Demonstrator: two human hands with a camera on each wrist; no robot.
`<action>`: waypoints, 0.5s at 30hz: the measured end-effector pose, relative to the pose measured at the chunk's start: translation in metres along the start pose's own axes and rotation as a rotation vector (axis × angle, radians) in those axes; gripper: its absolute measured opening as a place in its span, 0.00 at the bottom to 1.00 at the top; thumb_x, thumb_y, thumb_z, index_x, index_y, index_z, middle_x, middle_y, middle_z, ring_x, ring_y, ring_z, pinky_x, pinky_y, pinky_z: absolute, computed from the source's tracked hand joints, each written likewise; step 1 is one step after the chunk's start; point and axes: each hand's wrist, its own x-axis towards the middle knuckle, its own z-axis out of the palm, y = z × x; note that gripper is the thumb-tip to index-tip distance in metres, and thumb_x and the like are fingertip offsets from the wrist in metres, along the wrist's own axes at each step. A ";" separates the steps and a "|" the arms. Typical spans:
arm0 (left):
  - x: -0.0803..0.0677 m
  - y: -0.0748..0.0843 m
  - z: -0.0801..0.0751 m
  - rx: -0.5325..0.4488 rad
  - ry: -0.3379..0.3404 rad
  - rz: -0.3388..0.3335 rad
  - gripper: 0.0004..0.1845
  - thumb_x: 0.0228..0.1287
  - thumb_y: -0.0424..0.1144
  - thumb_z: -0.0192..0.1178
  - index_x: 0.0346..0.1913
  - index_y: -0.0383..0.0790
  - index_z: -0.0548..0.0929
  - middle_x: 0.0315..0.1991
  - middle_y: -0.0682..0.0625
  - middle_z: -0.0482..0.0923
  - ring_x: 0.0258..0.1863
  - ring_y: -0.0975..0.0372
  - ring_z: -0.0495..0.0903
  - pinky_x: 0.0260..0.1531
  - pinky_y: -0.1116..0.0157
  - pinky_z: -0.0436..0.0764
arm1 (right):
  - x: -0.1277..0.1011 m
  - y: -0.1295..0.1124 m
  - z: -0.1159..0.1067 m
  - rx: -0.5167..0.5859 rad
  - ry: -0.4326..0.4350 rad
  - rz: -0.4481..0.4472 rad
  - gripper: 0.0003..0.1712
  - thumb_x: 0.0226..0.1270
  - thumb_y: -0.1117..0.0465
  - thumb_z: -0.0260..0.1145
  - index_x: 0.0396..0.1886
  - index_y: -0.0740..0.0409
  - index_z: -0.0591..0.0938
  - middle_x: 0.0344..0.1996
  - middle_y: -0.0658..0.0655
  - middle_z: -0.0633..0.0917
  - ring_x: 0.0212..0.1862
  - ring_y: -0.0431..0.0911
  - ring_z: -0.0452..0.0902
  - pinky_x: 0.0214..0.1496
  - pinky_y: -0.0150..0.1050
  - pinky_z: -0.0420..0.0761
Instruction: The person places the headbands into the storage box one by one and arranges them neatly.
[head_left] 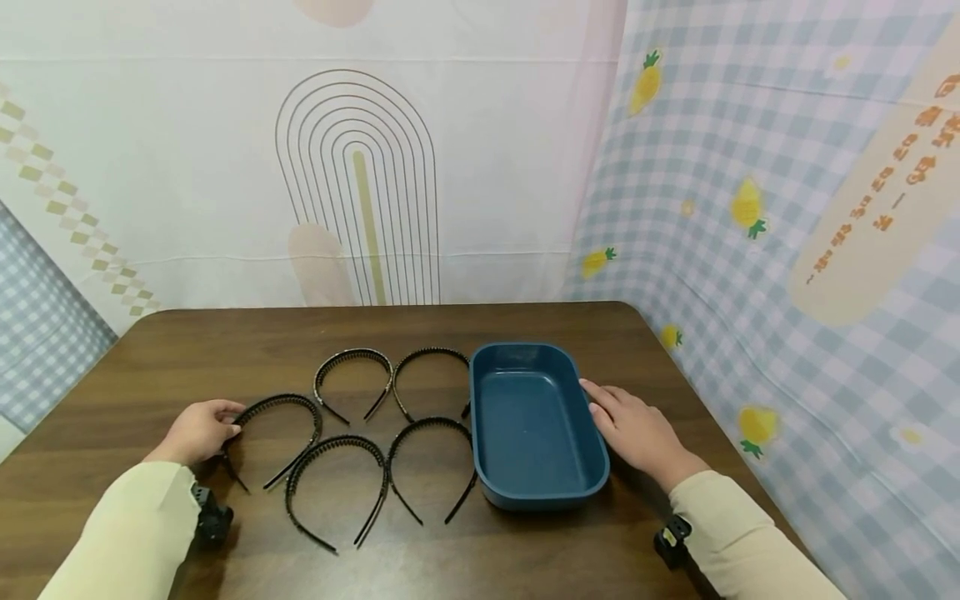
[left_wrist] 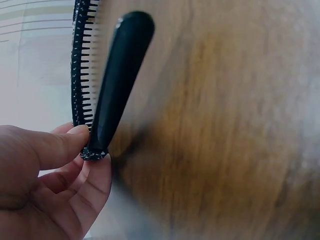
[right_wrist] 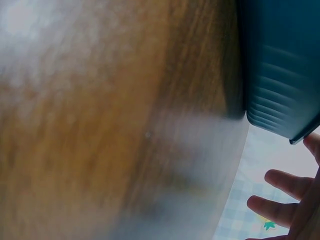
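I see the left hand (head_left: 197, 432) pinching a toothed, arched band (left_wrist: 118, 80) left of the smooth tub (head_left: 534, 433); right hand (head_left: 636, 427), fingers apart, touches the tub.

My brown wooden table (head_left: 225, 358) stands before a printed white cloth (head_left: 510, 167).
On that cloth I see a thin-lined arch (head_left: 357, 187) and, at my left, a band of small checks (head_left: 67, 208); to my right hangs a blue-and-white checked cloth (head_left: 697, 150) with yellow pineapples (head_left: 747, 202) and orange lettering (head_left: 883, 177).
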 end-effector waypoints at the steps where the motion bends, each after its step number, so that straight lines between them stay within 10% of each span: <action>1: 0.000 0.000 -0.001 -0.006 0.006 -0.005 0.19 0.65 0.26 0.55 0.56 0.16 0.70 0.45 0.23 0.74 0.34 0.51 0.75 0.26 0.62 0.73 | 0.000 0.000 0.000 -0.004 -0.001 0.000 0.29 0.79 0.46 0.43 0.73 0.49 0.64 0.62 0.64 0.75 0.60 0.62 0.72 0.51 0.64 0.74; 15: -0.005 -0.001 -0.009 -0.076 0.076 -0.009 0.18 0.65 0.25 0.54 0.54 0.14 0.69 0.43 0.23 0.75 0.35 0.47 0.81 0.28 0.59 0.83 | 0.001 0.001 0.002 -0.019 -0.006 0.008 0.28 0.79 0.47 0.44 0.74 0.48 0.64 0.62 0.64 0.75 0.60 0.62 0.72 0.53 0.64 0.73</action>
